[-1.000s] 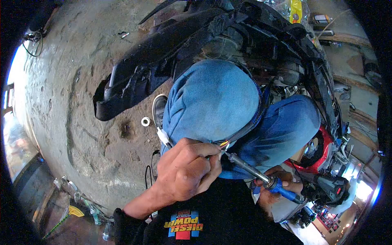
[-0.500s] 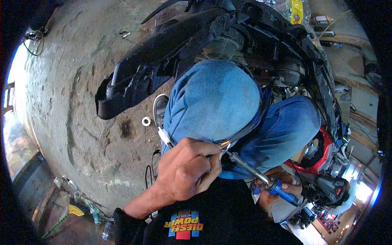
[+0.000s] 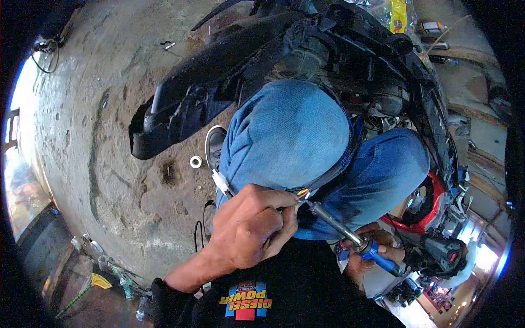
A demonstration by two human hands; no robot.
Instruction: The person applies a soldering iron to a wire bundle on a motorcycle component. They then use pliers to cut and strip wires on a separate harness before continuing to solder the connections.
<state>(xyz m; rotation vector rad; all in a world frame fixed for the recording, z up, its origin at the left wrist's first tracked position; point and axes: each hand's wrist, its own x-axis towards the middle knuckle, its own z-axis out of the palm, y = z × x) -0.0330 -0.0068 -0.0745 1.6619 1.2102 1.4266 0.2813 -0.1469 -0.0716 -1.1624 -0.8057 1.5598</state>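
Observation:
My left hand [image 3: 254, 221] is closed in a pinch, with thin coloured wires [image 3: 302, 193] at its fingertips. These wires come out of a dark cable sheath [image 3: 331, 174] that runs over my jeans between the knees. In my right hand [image 3: 383, 249] is a soldering iron [image 3: 342, 229] with a blue handle and a metal barrel. Its tip points up and left, close beside the wires and my left fingertips. The fingers of my right hand are wrapped round the handle and partly hidden behind it.
Black motorcycle bodywork [image 3: 219, 82] arches in front of my knees [image 3: 290, 131]. A white tape roll [image 3: 196, 162] lies on the concrete floor by my shoe [image 3: 215, 143]. At right are a red ring-shaped part [image 3: 432, 202] and wooden slats [image 3: 476, 109].
The soldering iron's tip has shifted slightly right, a little away from my left fingertips. My left hand stays in place on the wires.

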